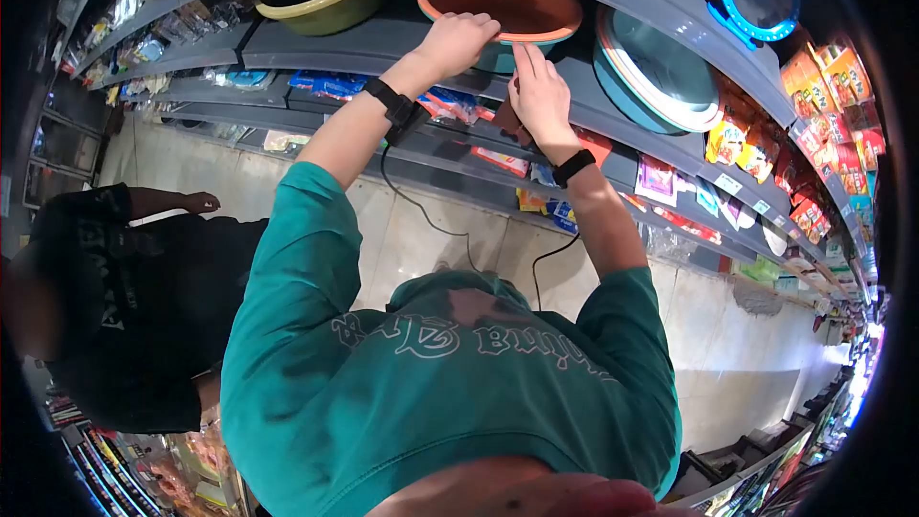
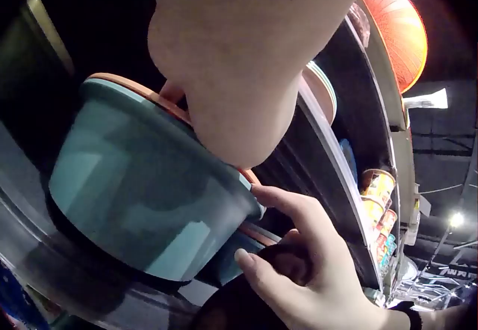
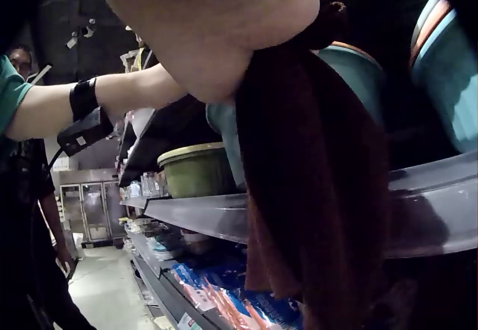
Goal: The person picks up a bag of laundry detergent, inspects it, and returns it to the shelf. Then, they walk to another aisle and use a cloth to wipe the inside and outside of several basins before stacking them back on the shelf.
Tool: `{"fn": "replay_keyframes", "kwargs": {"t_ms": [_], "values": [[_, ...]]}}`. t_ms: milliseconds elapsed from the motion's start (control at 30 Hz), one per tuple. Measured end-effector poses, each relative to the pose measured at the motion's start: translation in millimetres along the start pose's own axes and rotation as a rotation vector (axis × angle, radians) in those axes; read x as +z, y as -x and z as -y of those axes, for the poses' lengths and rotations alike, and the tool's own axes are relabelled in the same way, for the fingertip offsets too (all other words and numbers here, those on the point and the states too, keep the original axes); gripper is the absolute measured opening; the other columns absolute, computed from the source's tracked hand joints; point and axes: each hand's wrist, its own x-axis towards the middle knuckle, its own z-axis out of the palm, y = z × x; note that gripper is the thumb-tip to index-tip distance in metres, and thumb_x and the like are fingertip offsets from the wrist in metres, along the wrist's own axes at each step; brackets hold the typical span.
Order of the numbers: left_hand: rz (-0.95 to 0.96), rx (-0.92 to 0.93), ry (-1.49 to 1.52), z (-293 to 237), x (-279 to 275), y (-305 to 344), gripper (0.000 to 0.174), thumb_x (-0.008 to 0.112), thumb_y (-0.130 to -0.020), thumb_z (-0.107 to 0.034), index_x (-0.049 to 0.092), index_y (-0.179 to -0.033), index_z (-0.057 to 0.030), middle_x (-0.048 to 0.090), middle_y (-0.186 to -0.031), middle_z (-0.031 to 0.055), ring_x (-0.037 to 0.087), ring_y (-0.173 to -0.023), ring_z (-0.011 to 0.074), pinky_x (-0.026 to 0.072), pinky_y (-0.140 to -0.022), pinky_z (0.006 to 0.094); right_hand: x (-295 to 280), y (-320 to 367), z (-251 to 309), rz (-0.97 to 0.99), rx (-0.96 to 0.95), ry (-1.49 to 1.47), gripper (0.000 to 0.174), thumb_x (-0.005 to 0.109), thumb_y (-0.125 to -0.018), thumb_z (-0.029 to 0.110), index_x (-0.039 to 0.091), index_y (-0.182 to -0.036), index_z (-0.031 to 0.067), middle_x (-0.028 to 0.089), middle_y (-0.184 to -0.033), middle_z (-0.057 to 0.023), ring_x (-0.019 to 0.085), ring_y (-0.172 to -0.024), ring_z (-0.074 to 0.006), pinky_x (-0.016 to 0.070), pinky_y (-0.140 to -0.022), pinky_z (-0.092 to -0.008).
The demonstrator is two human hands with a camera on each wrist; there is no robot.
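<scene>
A round basin (image 1: 498,2), orange inside with a teal outer wall (image 2: 142,180), sits on a grey shelf. My left hand (image 1: 459,41) holds its near rim, fingers curled over the edge. Beside it my right hand (image 1: 542,96) grips a dark brown cloth (image 3: 314,188), which hangs down in front of the shelf edge. The index finger of that right hand (image 2: 317,263) reaches up to the basin's rim, with the thumb lower down by the cloth. In the left wrist view my left palm and wrist hide part of the rim.
An olive-green basin (image 1: 330,5) stands to the left, and nested teal and white basins (image 1: 661,67) to the right. Packaged goods (image 1: 330,84) fill the lower shelves. A person in black (image 1: 144,297) is at my left. A cable (image 1: 421,211) hangs near my left forearm.
</scene>
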Motion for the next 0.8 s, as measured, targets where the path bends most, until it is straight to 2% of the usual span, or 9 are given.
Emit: {"fn": "replay_keyframes", "kwargs": {"t_ms": [200, 433, 567, 700, 733, 800], "values": [[-0.095, 0.063, -0.081, 2, 10, -7, 0.016, 0.058, -0.078, -0.006, 0.055, -0.093, -0.0094, 0.058, -0.086, 0.0068, 0.062, -0.085, 0.0265, 0.0486, -0.073, 0.0402, -5, -7, -5, -0.006, 0.013, -0.050, 0.057, 0.068, -0.072, 0.012, 0.049, -0.125, 0.0060, 0.053, -0.124, -0.0087, 0.059, -0.093, -0.0260, 0.0527, -0.077, -0.0369], [-0.102, 0.087, -0.106, -4, 35, 5, 0.015, 0.058, -0.077, -0.006, 0.054, -0.092, -0.0079, 0.056, -0.083, 0.0070, 0.062, -0.082, 0.0268, 0.0489, -0.070, 0.0383, 8, 7, -18, 0.047, -0.002, -0.064, 0.055, 0.067, -0.070, 0.010, 0.051, -0.122, 0.0057, 0.053, -0.124, -0.0096, 0.060, -0.091, -0.0263, 0.0532, -0.076, -0.0374], [-0.139, 0.070, -0.127, -2, 47, 9, 0.017, 0.058, -0.076, -0.006, 0.053, -0.092, -0.0074, 0.056, -0.084, 0.0081, 0.062, -0.082, 0.0268, 0.0489, -0.073, 0.0390, 9, 8, -16, 0.070, 0.021, -0.083, 0.054, 0.067, -0.070, 0.010, 0.051, -0.122, 0.0062, 0.053, -0.122, -0.0094, 0.060, -0.091, -0.0261, 0.0532, -0.076, -0.0376], [-0.183, 0.057, -0.161, -4, 52, 12, 0.017, 0.057, -0.075, -0.008, 0.052, -0.092, -0.0081, 0.054, -0.084, 0.0077, 0.057, -0.083, 0.0273, 0.0425, -0.074, 0.0401, 15, 11, -15, 0.054, 0.034, -0.085, 0.054, 0.067, -0.070, 0.010, 0.051, -0.121, 0.0069, 0.053, -0.122, -0.0092, 0.061, -0.088, -0.0267, 0.0540, -0.074, -0.0382], [-0.246, 0.085, -0.140, 1, 61, 10, 0.016, 0.057, -0.077, -0.008, 0.053, -0.092, -0.0083, 0.052, -0.085, 0.0077, 0.054, -0.083, 0.0275, 0.0400, -0.074, 0.0399, 22, 10, -17, 0.025, 0.036, -0.080, 0.053, 0.066, -0.071, 0.011, 0.050, -0.122, 0.0079, 0.053, -0.121, -0.0091, 0.061, -0.087, -0.0269, 0.0542, -0.072, -0.0385], [-0.250, 0.075, -0.110, -2, 61, 10, 0.010, 0.056, -0.080, -0.008, 0.054, -0.090, -0.0081, 0.052, -0.083, 0.0078, 0.055, -0.081, 0.0275, 0.0406, -0.073, 0.0397, 21, 10, -16, 0.029, 0.058, -0.067, 0.052, 0.067, -0.071, 0.012, 0.051, -0.121, 0.0090, 0.053, -0.120, -0.0084, 0.062, -0.088, -0.0264, 0.0540, -0.072, -0.0382]]}}
